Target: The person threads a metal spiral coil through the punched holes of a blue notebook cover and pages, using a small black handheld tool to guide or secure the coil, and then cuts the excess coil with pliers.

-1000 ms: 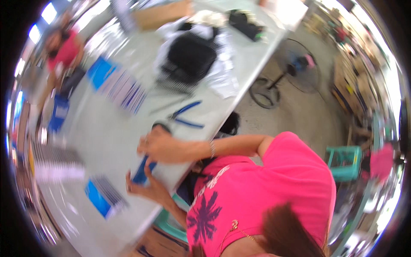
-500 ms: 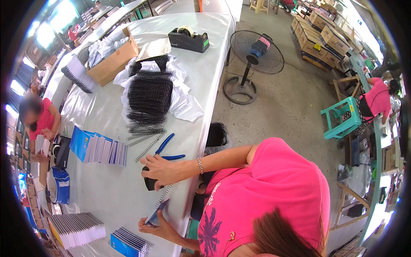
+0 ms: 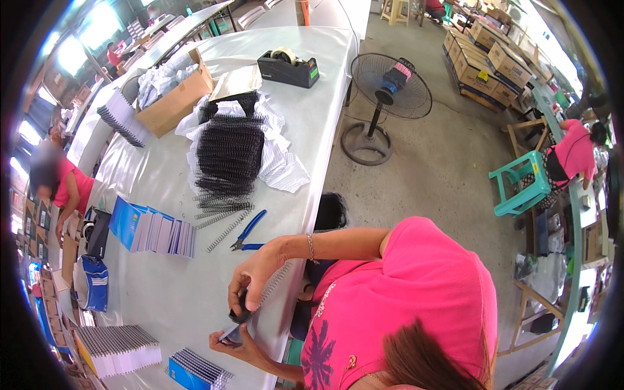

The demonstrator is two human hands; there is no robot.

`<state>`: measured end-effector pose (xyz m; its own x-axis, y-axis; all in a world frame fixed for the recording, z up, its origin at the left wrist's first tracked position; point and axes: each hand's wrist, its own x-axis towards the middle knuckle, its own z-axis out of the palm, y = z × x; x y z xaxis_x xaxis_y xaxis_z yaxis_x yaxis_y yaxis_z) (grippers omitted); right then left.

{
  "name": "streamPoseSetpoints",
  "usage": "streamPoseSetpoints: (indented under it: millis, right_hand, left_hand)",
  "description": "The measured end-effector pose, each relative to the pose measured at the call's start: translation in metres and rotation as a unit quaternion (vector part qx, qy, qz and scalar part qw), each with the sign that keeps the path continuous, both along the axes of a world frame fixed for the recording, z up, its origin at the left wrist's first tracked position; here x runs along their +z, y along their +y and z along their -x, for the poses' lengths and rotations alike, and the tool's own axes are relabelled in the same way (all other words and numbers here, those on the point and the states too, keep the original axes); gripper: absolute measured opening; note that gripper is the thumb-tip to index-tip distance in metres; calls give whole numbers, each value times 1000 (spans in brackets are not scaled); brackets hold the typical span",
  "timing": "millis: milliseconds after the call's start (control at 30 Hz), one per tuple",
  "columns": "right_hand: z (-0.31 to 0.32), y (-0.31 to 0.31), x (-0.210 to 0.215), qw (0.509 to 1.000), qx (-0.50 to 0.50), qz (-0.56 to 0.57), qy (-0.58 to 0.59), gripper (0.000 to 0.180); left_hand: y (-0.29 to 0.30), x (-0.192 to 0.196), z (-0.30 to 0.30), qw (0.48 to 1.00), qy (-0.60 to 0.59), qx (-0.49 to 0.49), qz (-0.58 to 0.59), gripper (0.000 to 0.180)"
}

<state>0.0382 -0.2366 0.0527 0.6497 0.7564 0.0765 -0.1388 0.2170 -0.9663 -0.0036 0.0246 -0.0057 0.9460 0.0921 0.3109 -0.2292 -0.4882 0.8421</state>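
Note:
My left hand point(image 3: 242, 346) is closed on the edge of a small blue booklet point(image 3: 227, 334), held tilted just above the table. A dark wire spiral coil point(image 3: 275, 282) runs out from the booklet toward my right forearm. My right hand point(image 3: 255, 276) is closed round a small black rounded object point(image 3: 241, 309) and brings it against the booklet, beside the coil. Its exact kind is hidden by the fingers. Blue-handled cutting pliers point(image 3: 249, 227) lie on the table beyond my right wrist, next to a loose coil point(image 3: 227, 232).
A pile of black coils point(image 3: 229, 153) lies on crumpled paper. Around it stand a tape dispenser point(image 3: 289, 69), a carton point(image 3: 174, 107), blue booklets point(image 3: 156, 231) and coil-bound stacks point(image 3: 118, 351) point(image 3: 195, 369). A standing fan point(image 3: 372, 123) is beside the table; a co-worker point(image 3: 73, 185) sits across.
My right hand has moved away from the pliers toward my left hand, lifting the black object from the table to the booklet. The pliers' jaws now show. The co-worker's arm has lowered.

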Motion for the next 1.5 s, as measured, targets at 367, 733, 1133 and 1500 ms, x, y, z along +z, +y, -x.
streamPoseSetpoints:
  millis: [367,733,1133,1500]
  right_hand:
    - [5,7,16,987,-68,121,-84,42]
    - [1,16,-18,939,-191,241,-157,50]
    - [9,10,9,988,-104,114,-6,40]
    - [4,14,-11,979,-117,134,-99,45]
  left_hand:
    - [-2,11,4,994,34,-39,94,55]
    - [-4,18,3,990,79,-51,106,54]
    - [-2,18,2,989,72,-62,116,50]
    - [-18,21,4,983,30,-97,154,56]
